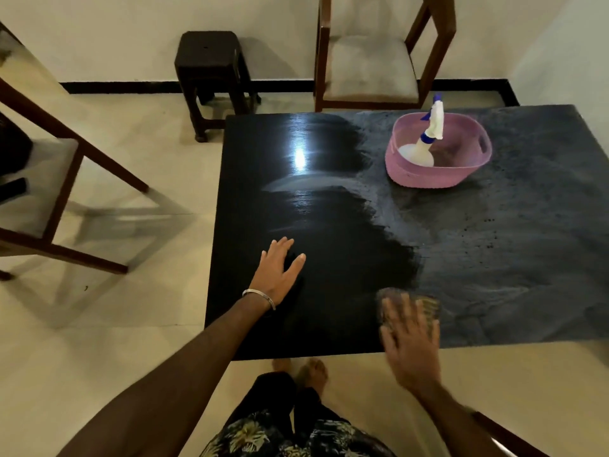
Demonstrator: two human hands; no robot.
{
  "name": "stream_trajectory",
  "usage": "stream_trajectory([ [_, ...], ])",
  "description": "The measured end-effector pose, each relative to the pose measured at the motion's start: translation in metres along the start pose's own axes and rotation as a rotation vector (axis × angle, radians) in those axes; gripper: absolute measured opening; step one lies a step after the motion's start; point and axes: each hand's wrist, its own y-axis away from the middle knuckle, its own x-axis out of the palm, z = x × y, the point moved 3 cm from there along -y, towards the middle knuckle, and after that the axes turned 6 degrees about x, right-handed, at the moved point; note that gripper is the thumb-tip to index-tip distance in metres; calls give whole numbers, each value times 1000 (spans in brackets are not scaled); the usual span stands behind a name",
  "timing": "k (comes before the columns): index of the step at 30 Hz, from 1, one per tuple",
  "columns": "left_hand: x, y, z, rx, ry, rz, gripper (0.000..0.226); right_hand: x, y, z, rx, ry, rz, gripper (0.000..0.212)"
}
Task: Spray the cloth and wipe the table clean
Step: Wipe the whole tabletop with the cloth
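Note:
The black table is glossy on its left half and dull grey with dust on its right half. My left hand rests flat on the glossy part near the front edge, fingers straight. My right hand, blurred by motion, presses a brownish cloth onto the table at the border of the dusty part, near the front edge. A white spray bottle with a blue nozzle leans inside a pink basket at the back right of the table.
A wooden chair with a pale cushion stands behind the table, and a dark stool is at the back left by the wall. Another chair frame stands on the left. My bare feet are under the front edge.

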Motion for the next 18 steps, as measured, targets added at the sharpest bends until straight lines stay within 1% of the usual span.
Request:
stream_trajectory([
  [2, 4, -5, -2, 26, 12, 8, 58, -12, -16, -39, 193, -26, -14, 64],
  [3, 4, -8, -2, 34, 15, 6, 59, -17, -21, -47, 268, -42, -11, 64],
  [5, 0, -15, 2, 43, 30, -3, 60, -19, -30, -36, 370, -52, -6, 62],
  [6, -2, -17, 4, 46, 39, -5, 62, -18, -31, -20, 385, -36, -13, 63],
  [7, -5, -19, 7, 50, 49, -6, 63, -15, -29, 3, 353, -16, -17, 65],
  [8, -9, -22, 11, 58, 56, -9, 65, -12, -26, 31, 273, -2, -12, 65],
  [11, -23, -37, 23, 61, 51, -28, 66, 1, -9, 122, -53, 60, 52, 64],
  [13, -33, -49, 32, 57, 45, -48, 67, 5, -5, 172, -220, 103, 112, 69],
  [15, -46, -59, 42, 55, 40, -76, 69, 9, -14, 207, -322, 130, 150, 71],
  [18, -66, -77, 55, 49, 38, -119, 71, 2, -56, 242, -420, 136, 198, 64],
])
